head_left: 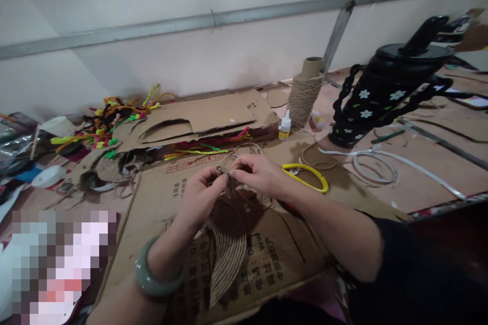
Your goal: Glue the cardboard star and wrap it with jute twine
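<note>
My left hand [200, 195] and my right hand [257, 175] meet over a printed cardboard sheet [152, 233], each pinching a small brown piece of jute twine [220, 168] between thumb and fingers. Below them lies a flat coil of jute cord [232, 254], its curved rows side by side, partly hidden by my left hand and wrist. Loose twine trails off to the right of the fingers. Next to my right forearm sits the yellow handle of a pair of scissors [322, 181], the rest of it mostly covered.
Behind stand a cone of jute twine [305, 96], a small glue bottle [284, 126] and a black flowered tumbler [381, 96]. Coloured pipe-cleaner-like strands [110, 117] lie around cut cardboard [221, 111] at the back left. A white strap [415, 160] lies at right.
</note>
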`<state>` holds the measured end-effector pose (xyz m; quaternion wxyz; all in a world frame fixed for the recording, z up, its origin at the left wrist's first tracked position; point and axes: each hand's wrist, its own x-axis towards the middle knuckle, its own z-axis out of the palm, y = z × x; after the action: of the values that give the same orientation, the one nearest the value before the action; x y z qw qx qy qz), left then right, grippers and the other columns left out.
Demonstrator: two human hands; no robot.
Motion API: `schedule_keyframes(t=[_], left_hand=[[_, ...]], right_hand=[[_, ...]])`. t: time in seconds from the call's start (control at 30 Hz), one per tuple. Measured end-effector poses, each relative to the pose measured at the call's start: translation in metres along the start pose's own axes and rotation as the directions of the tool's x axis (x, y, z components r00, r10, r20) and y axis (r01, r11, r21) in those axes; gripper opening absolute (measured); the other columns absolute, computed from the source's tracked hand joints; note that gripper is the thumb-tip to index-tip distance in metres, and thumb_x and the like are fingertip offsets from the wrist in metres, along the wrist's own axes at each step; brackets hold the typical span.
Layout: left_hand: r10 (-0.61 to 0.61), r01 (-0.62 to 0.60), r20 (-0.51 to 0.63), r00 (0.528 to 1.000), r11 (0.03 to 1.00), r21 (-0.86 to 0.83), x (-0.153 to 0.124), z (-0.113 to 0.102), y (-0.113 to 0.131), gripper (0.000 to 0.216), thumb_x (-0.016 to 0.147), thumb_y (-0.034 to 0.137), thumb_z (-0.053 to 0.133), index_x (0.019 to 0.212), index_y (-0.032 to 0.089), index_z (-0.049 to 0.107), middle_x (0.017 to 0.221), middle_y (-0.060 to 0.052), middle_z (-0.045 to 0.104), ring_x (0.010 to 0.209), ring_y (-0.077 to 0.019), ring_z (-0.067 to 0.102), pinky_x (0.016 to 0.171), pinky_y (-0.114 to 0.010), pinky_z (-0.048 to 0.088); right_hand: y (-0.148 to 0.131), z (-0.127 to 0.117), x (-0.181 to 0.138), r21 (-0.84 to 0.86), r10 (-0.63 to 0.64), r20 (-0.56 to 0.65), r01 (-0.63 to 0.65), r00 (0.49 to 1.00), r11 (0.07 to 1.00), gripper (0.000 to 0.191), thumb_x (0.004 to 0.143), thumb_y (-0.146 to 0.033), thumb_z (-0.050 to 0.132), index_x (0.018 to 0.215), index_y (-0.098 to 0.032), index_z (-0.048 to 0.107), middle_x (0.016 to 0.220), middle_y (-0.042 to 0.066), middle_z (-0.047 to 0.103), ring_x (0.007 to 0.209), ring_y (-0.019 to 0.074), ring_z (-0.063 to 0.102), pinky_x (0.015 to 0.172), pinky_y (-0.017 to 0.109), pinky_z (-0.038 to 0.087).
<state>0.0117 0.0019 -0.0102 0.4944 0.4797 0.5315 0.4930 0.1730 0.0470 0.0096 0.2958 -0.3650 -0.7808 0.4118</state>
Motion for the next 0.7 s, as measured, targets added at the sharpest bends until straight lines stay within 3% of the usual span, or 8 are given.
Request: schedule_keyframes(t=[0.2,0.4,0.6,0.7], left_hand=[[0.006,-0.005,0.031,0.999,0.999,-0.046,-0.0011,-0.0001,0.0009,0.023,0.075,0.034,0.067,0.064,0.016,0.058,0.057,0.003,0.054,0.051,-0.0085,0.047,0.051,-0.021,0.036],[0.140,-0.137,-0.024,0.990,0.983,0.124,0.0025,-0.0030,-0.0011,0.022,0.076,0.030,0.063,0.061,0.016,0.057,0.055,0.003,0.052,0.053,-0.0095,0.045,0.052,-0.022,0.036],[0.193,-0.182,-0.032,0.981,0.961,0.209,0.0015,-0.0021,-0.0043,0.020,0.077,0.028,0.060,0.061,0.016,0.057,0.055,0.003,0.052,0.052,-0.0091,0.045,0.051,-0.021,0.035],[0.181,-0.171,-0.045,0.983,0.971,0.169,0.0019,-0.0021,-0.0052,0.022,0.076,0.028,0.062,0.059,0.016,0.056,0.055,0.003,0.052,0.053,-0.0086,0.045,0.051,-0.021,0.036]], right_hand=[[-0.0022,0.0000,-0.0019,-0.035,-0.008,0.004,0.008,1.000,0.999,0.012,0.080,-0.025,0.051,0.074,-0.016,0.056,0.065,-0.003,0.052,0.063,0.0092,0.045,0.059,0.022,0.034],[0.0011,-0.0012,0.0008,0.057,0.000,0.088,-0.005,0.996,0.998,0.021,0.084,-0.031,0.047,0.080,-0.014,0.058,0.070,0.000,0.054,0.065,0.0107,0.047,0.060,0.023,0.036],[0.0011,0.0055,-0.0028,-0.050,-0.021,-0.033,0.019,0.999,0.999,0.014,0.082,-0.024,0.048,0.076,-0.016,0.058,0.067,-0.001,0.055,0.062,0.0094,0.047,0.059,0.022,0.034],[0.0006,0.0072,-0.0043,-0.104,-0.045,-0.092,0.035,0.995,0.994,0.014,0.082,-0.024,0.048,0.076,-0.016,0.059,0.067,-0.001,0.056,0.063,0.0095,0.048,0.060,0.023,0.034]])
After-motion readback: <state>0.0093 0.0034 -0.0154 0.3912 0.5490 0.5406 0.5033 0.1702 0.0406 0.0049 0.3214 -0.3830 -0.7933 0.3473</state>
